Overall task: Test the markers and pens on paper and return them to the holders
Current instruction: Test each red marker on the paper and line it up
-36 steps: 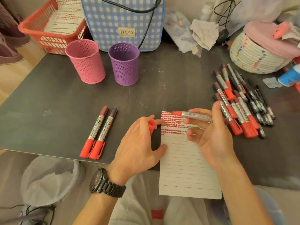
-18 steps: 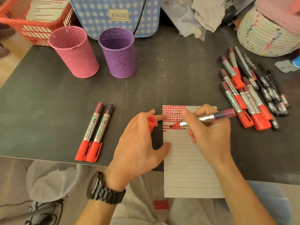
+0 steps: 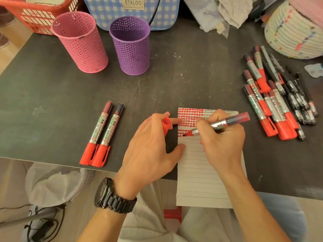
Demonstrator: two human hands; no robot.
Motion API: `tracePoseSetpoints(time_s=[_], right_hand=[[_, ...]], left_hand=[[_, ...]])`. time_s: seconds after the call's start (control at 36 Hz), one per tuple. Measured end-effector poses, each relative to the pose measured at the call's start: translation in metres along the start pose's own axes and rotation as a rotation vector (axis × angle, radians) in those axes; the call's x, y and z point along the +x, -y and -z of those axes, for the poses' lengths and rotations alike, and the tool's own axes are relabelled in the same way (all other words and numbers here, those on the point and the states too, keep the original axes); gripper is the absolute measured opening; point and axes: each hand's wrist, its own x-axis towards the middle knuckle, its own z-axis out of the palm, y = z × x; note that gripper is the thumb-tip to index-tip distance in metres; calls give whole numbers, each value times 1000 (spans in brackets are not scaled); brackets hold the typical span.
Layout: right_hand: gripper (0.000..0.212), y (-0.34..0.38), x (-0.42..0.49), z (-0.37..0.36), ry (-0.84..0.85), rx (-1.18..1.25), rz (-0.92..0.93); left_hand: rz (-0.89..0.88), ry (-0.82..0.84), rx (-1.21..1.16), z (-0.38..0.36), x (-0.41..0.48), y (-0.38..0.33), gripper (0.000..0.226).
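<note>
Right hand: the right hand (image 3: 222,142) pinches the uncapped red marker (image 3: 220,124) between thumb and fingers, barrel slanting up to the right, and there's the tip, down on the paper.
Marker tip: it sits at the left end of the lowest row of red marks, just below the filled rows.
Left hand: the left hand (image 3: 150,151) has the red cap (image 3: 166,124) tucked in its curled fingers, open end up, while the forefinger tip and thumb rest on the paper's left edge.
Paper: the lined paper (image 3: 201,180) lies on the dark table (image 3: 174,75), its near end hanging over the front edge.
In the way: the right hand covers much of the sheet's upper right; small dark marks peek out above the knuckles.
Holders: a pink holder (image 3: 80,42) and a purple holder (image 3: 131,46) stand upright side by side at the far left, well apart from the hands.
Left of the hands: two capped markers (image 3: 101,135) lie touching, red caps toward the person.
Far right: a pile of markers and pens (image 3: 276,102) lies well apart from the paper.
Back edge: a red basket (image 3: 35,14), a gingham bag (image 3: 132,7) and a woven basket (image 3: 293,32) line up.
Wrist: a dark watch (image 3: 111,196) on the left.
</note>
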Motion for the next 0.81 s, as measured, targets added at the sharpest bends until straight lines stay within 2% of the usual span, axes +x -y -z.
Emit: tracePoseSetpoints(time_s=[0.81], right_hand=[[29,-1,0,-2,11,-38,39]], left_hand=[[-2,-14,-11,3,0,-2,54]])
